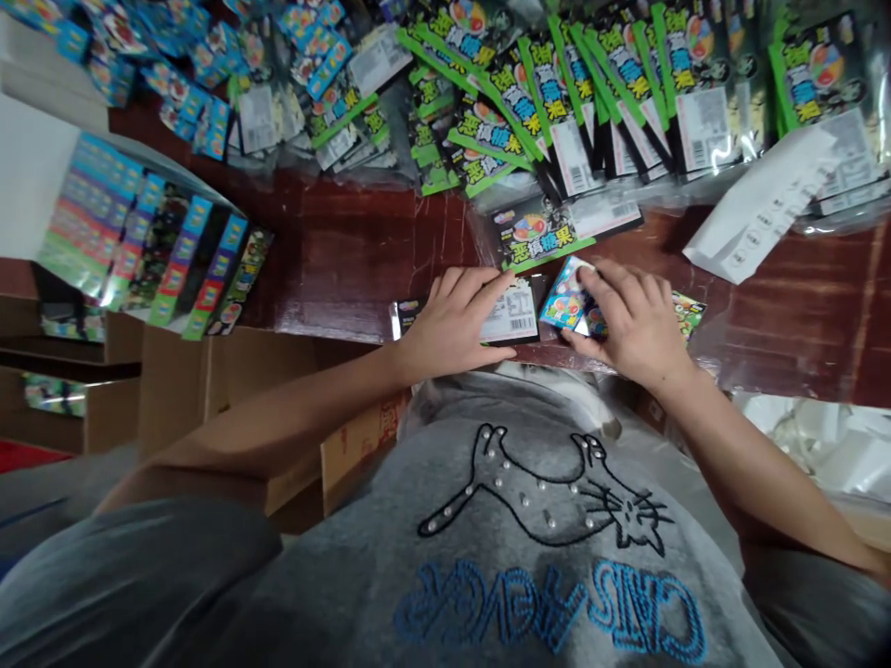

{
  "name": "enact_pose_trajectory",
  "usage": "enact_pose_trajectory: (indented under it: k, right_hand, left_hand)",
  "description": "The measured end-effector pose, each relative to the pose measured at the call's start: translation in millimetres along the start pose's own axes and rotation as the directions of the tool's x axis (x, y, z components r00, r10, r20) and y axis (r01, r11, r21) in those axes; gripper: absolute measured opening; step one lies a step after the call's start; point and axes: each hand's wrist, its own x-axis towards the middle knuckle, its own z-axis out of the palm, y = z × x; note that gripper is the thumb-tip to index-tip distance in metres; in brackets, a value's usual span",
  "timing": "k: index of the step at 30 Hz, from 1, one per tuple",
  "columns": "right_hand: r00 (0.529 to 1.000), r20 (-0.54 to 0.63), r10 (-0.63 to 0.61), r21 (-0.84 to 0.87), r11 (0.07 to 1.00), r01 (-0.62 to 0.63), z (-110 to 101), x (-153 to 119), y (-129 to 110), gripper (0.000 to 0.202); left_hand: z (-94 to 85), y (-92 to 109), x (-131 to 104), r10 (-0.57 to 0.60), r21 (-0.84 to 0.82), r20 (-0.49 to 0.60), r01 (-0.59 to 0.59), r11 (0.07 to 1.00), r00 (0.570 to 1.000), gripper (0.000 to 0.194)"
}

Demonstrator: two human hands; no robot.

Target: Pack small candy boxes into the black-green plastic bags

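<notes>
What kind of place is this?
Probably a small packing workshop or packing station: piles of matching green-edged packets line the far side of the table, a row of colored packs stands at the left, and an open cardboard box sits below.

A glossy, dark red-brown counter [334, 232] in a dim indoor workspace, with brown cardboard cartons [174, 380] below its front edge.

The counter spans the view from side to side, its surface marked by pale scratches and thin, crack-like lines. Soft white light reflects off it, most clearly along the left part of the front edge; the far right corner falls into shadow. Below the front edge on the left, the cartons stand close together, and a cardboard panel [358, 455] with red printing shows nearer the middle. At the far left is a red patch [28, 456], too cut off to identify. Below the front edge on the right, white material [828, 445] sits in a blurred jumble.
</notes>
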Motion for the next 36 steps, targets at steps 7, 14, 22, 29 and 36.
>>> enact_pose_trajectory:
  k: [7,14,22,29,36]
  right_hand:
    - [0.954,-0.007,-0.300,0.083,0.950,0.300,8.3,-2.8,-2.1,0.089]
    - [0.979,-0.016,-0.202,0.123,0.972,0.202,-12.4,-15.1,19.7,0.118]
    - [0.952,-0.012,-0.305,0.279,0.914,0.296,-5.6,-4.6,28.3,0.079]
    - [0.955,0.001,-0.295,0.360,0.891,0.275,-5.8,3.1,33.3,0.074]
    - [0.962,-0.038,-0.269,0.273,0.924,0.269,-1.8,0.5,29.6,0.076]
  left_hand:
    - [8.0,-3.2,11.7,0.189,-0.059,-0.003,-0.189,0.980,0.982,0.096]
    - [15.2,-4.6,21.1,0.195,-0.088,0.027,-0.192,0.978,0.980,0.098]
    - [20.3,2.7,34.3,0.276,-0.118,0.060,-0.268,0.956,0.959,0.098]
    - [20.3,-4.4,34.9,0.302,-0.144,0.046,-0.292,0.945,0.952,0.097]
    - [21.1,3.6,29.5,0.159,-0.127,0.027,-0.154,0.980,0.987,0.104]
